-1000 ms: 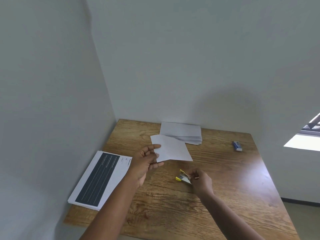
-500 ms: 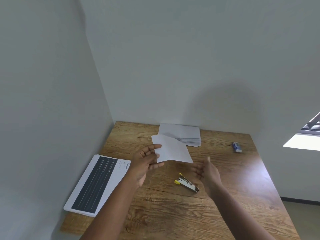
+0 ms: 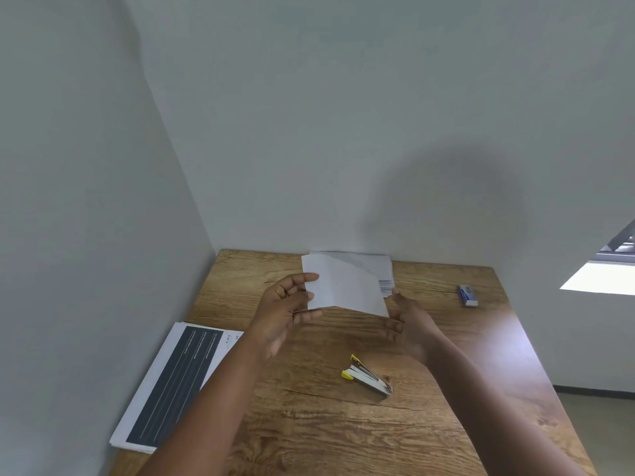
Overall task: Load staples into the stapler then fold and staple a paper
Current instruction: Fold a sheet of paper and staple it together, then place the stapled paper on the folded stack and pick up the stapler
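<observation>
We hold the folded paper up above the wooden table, centre frame, just in front of the stack of white sheets at the back edge. Left hand pinches the paper's left edge, thumb on top and fingers under. Right hand is at the lower right corner with fingers loosely curled; touching the corner or just below it, we can't tell, and no clear pinch is visible. Stapler lies on the table below the hands, yellow end toward the left, lower centre, touched by neither hand. Progress, as a judgement: the paper looks folded; whether staples are loaded we can't see, and no staple is visible on the paper at this size. If it's already stapled, what's left is setting the paper down, likely on the stack; if not, we need the stapler back in hand. Around: printed sheets with a dark panel at lower left, overhanging the table edge, and a small blue-and-white box at right, possibly the staples. Nothing blocks the way to the stack or the stapler.
</observation>
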